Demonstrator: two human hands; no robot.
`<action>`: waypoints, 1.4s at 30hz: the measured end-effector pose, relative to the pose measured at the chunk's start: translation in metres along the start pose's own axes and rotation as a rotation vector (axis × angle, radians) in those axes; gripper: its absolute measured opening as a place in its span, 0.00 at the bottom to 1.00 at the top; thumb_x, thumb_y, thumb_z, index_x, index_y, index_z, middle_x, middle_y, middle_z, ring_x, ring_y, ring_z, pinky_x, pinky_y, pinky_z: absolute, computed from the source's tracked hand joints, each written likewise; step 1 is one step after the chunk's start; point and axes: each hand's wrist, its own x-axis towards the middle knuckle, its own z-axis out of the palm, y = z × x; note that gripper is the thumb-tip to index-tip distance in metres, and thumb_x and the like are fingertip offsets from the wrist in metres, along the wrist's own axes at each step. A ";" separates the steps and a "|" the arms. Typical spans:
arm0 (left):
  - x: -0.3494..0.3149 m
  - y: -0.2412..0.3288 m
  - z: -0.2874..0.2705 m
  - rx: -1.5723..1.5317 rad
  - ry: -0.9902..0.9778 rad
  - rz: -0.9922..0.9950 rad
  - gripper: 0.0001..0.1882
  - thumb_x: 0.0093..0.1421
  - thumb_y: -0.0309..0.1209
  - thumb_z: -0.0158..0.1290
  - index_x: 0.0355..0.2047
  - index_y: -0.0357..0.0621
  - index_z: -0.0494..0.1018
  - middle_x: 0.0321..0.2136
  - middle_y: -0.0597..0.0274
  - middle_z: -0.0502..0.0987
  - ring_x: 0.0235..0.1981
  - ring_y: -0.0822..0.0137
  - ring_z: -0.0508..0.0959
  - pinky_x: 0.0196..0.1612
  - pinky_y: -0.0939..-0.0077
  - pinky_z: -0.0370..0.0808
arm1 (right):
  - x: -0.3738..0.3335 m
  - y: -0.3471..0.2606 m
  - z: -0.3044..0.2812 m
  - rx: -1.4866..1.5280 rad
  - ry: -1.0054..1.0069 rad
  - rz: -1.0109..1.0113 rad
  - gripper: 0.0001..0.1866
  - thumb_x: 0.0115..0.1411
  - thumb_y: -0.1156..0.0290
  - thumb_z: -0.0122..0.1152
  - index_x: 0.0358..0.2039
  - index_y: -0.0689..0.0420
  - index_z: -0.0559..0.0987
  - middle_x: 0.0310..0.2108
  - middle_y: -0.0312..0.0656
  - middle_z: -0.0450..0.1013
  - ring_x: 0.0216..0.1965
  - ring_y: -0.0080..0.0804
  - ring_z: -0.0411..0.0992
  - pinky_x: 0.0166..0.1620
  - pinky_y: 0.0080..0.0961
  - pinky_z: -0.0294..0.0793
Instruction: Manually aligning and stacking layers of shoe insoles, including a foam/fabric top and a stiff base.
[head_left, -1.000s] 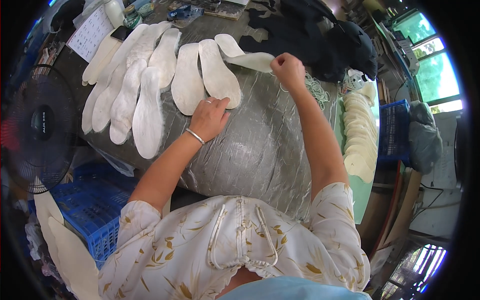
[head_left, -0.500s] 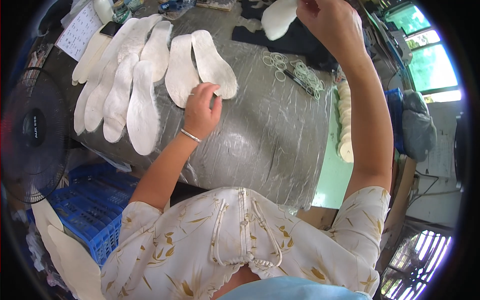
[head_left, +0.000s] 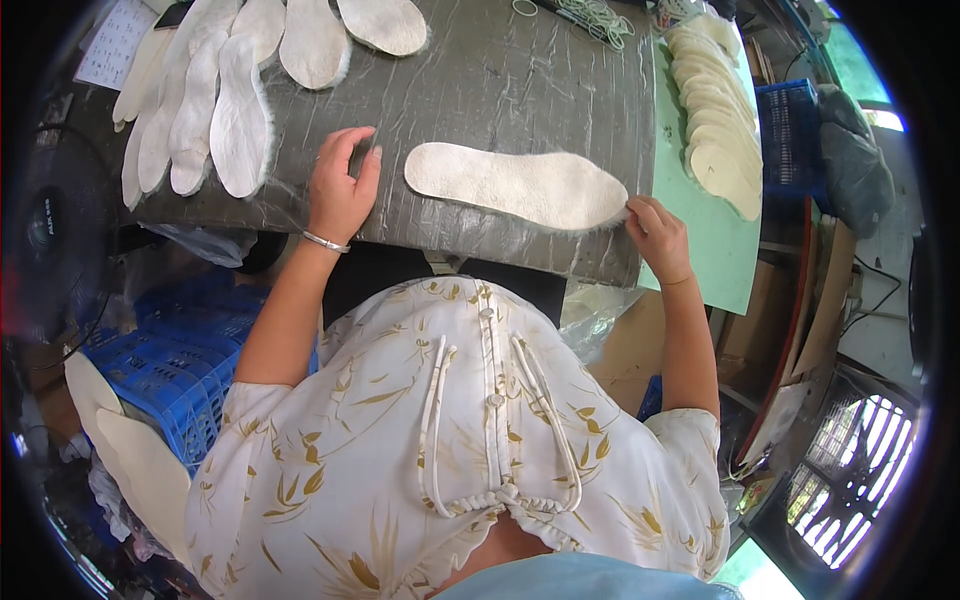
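A cream insole with fuzzy edges [head_left: 510, 184] lies crosswise on the plastic-covered table in front of me. My right hand [head_left: 660, 235] pinches its wide right end between thumb and fingers. Left of the insole, my left hand [head_left: 345, 185] rests near the table edge with thumb and fingers apart, holding nothing and not touching the insole. Beyond it, a pair of fuzzy insoles [head_left: 313, 45] lies at the far side, partly cut off by the view. More overlapping insoles [head_left: 240, 115] lie at the table's left.
A row of overlapping cream insoles [head_left: 712, 120] lies on a green board [head_left: 735, 270] at the right. Rubber bands [head_left: 600, 22] sit at the far edge. A black fan [head_left: 50, 230] and a blue crate [head_left: 190, 400] stand at the left, another blue crate [head_left: 788, 130] at the right.
My right hand has come down from the far right with an insole, which now lies flat before me. My left hand has left the insole pair. The view has tilted nearer.
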 end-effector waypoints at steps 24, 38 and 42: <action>-0.197 0.048 -0.253 0.854 0.640 -0.333 0.13 0.51 0.28 0.62 0.38 0.42 0.77 0.38 0.53 0.77 0.40 0.53 0.77 0.45 0.66 0.73 | 0.005 0.032 -0.032 0.711 0.093 0.891 0.21 0.65 0.54 0.56 0.22 0.57 0.74 0.16 0.31 0.64 0.16 0.13 0.58 0.18 0.13 0.55; -0.319 0.079 -0.395 0.767 0.425 -0.992 0.12 0.52 0.35 0.63 0.30 0.39 0.79 0.27 0.59 0.80 0.28 0.66 0.78 0.35 0.72 0.74 | 0.095 -0.020 -0.018 0.825 -0.089 0.558 0.17 0.67 0.58 0.55 0.26 0.58 0.76 0.19 0.30 0.66 0.18 0.11 0.59 0.22 0.11 0.56; -0.314 0.058 -0.443 0.648 0.532 -0.934 0.11 0.56 0.34 0.60 0.31 0.37 0.80 0.24 0.60 0.80 0.24 0.72 0.75 0.32 0.77 0.72 | 0.087 -0.024 -0.015 0.799 -0.104 0.562 0.17 0.67 0.58 0.55 0.26 0.58 0.76 0.19 0.29 0.66 0.18 0.11 0.59 0.21 0.11 0.56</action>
